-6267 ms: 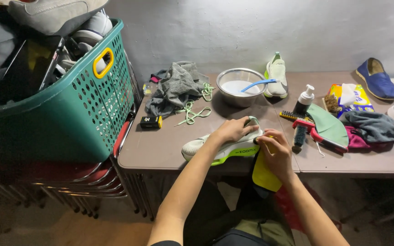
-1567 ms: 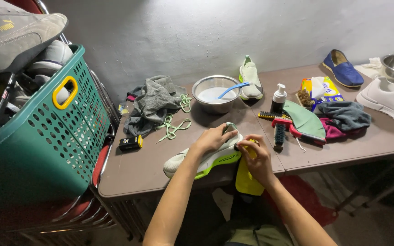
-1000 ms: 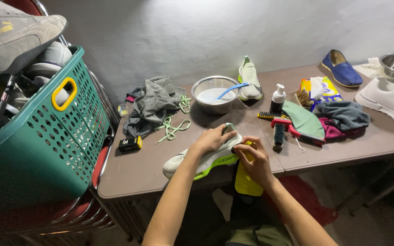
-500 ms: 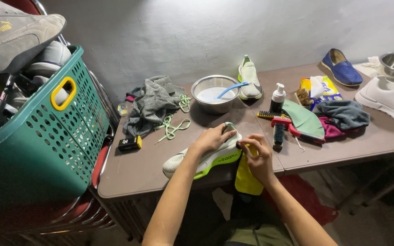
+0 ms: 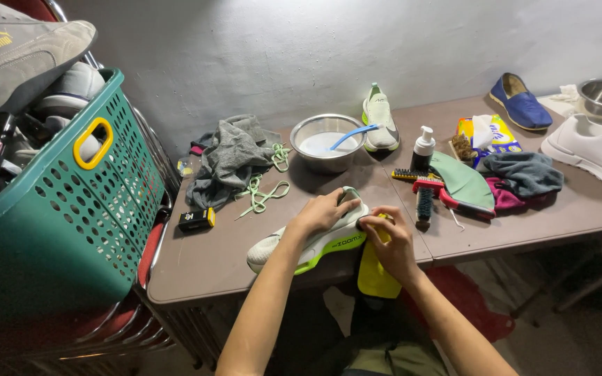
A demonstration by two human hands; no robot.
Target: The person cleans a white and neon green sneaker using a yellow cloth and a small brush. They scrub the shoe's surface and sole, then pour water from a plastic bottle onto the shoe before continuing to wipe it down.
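Your left hand (image 5: pixel 323 212) is clamped over the heel of the white and lime sneaker (image 5: pixel 308 240), which lies at the near edge of the surface (image 5: pixel 203 257). Your right hand (image 5: pixel 391 240) is closed on a yellow cloth (image 5: pixel 374 275) against the sneaker's heel. Press too hard and the sneaker may slide off that edge. The metal bowl (image 5: pixel 327 143) sits behind the sneaker. Since half a second ago, almost nothing has shifted.

Steel bowl (image 5: pixel 327 143) mid-table; green basket (image 5: pixel 57 230) left; blue shoe (image 5: pixel 520 102) right.
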